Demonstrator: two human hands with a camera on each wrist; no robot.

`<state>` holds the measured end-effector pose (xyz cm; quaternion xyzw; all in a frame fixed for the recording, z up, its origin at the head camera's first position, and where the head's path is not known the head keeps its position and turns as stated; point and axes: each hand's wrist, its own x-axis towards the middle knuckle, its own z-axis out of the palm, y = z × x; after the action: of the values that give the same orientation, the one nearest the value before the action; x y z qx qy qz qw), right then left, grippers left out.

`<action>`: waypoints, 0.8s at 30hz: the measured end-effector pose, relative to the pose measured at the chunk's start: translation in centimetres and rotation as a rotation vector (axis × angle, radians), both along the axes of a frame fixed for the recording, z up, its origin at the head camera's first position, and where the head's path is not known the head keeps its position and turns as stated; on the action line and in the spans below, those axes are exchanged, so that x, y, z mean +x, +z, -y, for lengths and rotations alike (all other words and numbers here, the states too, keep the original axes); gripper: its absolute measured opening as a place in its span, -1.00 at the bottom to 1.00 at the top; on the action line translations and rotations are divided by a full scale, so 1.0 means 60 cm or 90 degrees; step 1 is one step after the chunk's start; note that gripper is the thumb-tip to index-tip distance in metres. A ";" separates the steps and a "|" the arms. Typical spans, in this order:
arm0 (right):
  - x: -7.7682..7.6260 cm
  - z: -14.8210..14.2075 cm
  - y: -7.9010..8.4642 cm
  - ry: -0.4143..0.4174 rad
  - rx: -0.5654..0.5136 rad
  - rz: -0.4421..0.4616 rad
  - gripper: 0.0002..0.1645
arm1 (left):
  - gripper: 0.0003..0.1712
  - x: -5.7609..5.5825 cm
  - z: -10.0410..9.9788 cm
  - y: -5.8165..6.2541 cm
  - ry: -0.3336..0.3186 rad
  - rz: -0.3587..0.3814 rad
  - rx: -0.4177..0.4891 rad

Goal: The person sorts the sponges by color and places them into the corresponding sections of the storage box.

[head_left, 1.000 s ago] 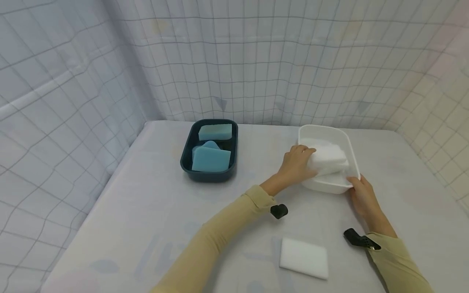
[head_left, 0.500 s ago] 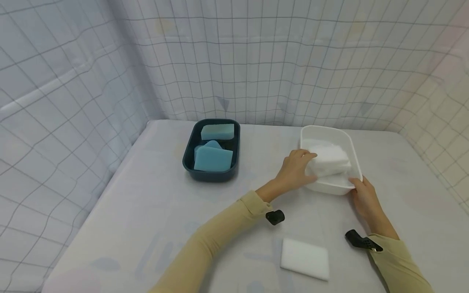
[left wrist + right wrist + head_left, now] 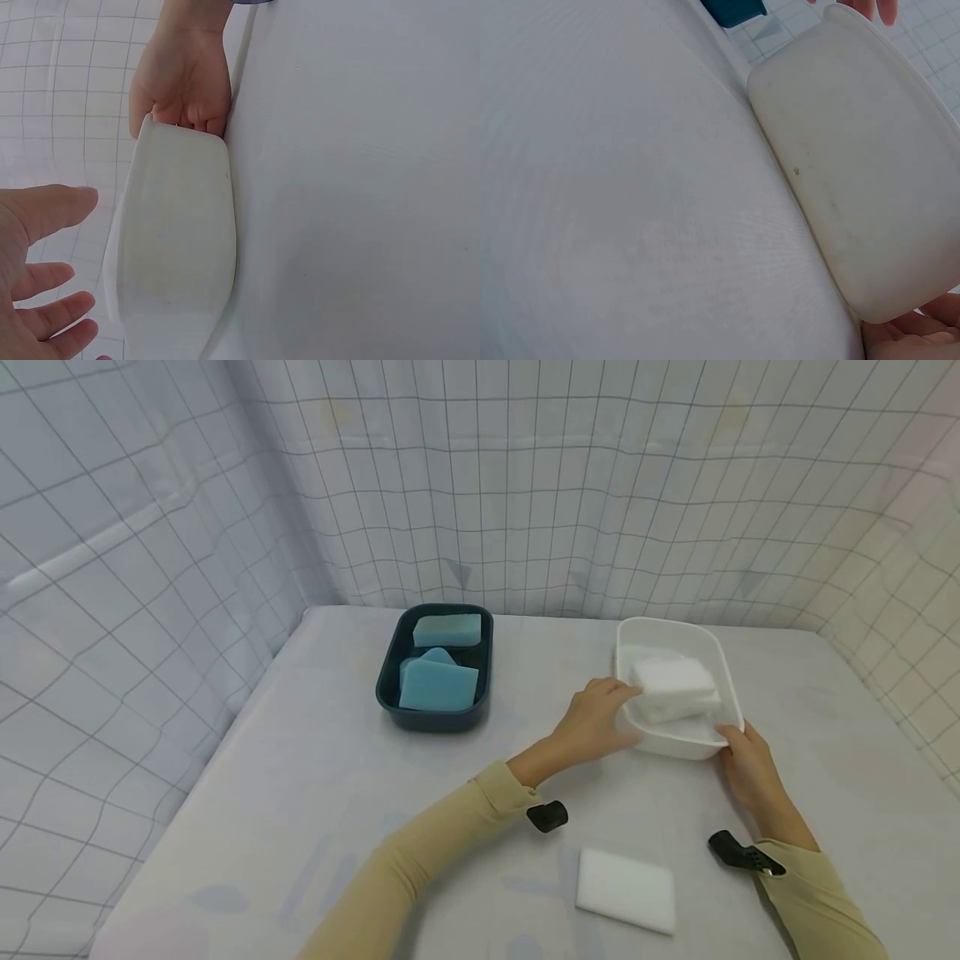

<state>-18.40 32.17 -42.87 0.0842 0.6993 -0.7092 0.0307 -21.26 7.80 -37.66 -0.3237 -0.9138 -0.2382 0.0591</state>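
A white plastic tub (image 3: 729, 681) stands at the right, with white sponge-like blocks (image 3: 675, 689) stacked inside. My left hand (image 3: 592, 722) is at the tub's near left side, fingers spread and apart from the blocks. In the left wrist view its thumb and fingers (image 3: 60, 311) are parted with nothing between them. My right hand (image 3: 750, 768) grips the tub's near right corner, thumb over the rim. The right wrist view has that hand (image 3: 922, 334) against the tub's outer wall (image 3: 855, 165). A flat white block (image 3: 626, 891) lies on the table between the forearms.
A dark teal tub (image 3: 431, 720) at the back left holds several blue sponges (image 3: 438, 685). The white cloth-covered table (image 3: 300, 793) meets a grid-patterned curtain (image 3: 525, 502) behind and at both sides.
My left hand has let go of the white blocks and drawn back left and toward me. The blocks stay stacked in the tub. My right hand keeps its grip on the corner.
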 end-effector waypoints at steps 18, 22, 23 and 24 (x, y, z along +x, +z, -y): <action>0.001 0.000 -0.002 0.003 -0.013 -0.005 -0.20 | -0.29 0.021 0.025 -0.006 -0.036 0.043 -0.009; 0.001 0.000 0.000 -0.001 -0.022 -0.009 -0.20 | -0.26 0.028 0.028 -0.010 -0.050 0.049 -0.021; 0.002 0.000 0.000 -0.003 -0.025 -0.009 -0.20 | -0.26 0.030 0.029 -0.012 -0.054 0.052 -0.023; 0.002 -0.001 0.000 -0.003 -0.025 -0.011 -0.19 | -0.25 0.032 0.030 -0.013 -0.058 0.053 -0.027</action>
<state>-18.29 32.20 -42.88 0.0795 0.6852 -0.7236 0.0246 -19.35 6.00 -38.41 -0.3560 -0.9046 -0.2346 0.0029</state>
